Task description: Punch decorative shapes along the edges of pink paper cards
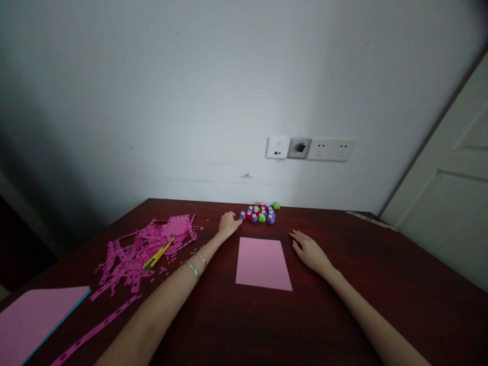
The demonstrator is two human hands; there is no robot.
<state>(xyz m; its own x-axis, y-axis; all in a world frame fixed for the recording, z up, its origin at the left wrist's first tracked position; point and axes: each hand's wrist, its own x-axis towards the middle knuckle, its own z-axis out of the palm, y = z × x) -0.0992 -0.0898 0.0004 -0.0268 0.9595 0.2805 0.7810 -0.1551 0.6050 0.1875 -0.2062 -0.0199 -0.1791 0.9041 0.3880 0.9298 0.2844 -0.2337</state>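
My left hand [229, 224] reaches to the left end of a cluster of small craft punches [262, 217] in purple, red and green with white round tops. Its thumb and fingers are apart beside a purple punch [243, 215]; whether they touch it I cannot tell. A sheet of pink paper [263, 264] lies flat on the table in front of the cluster. To the right of that sheet my right hand [309, 250] rests palm down on the table, fingers stretched out, holding nothing.
Pink cut strips [131, 254] with punched holes are heaped at the left, with a yellow box cutter [159, 253] on top. Nearer lies a stack of pink sheets [41, 317]. A thin ruler-like strip [370, 219] lies at the back right. Sockets [331, 150] sit on the wall.
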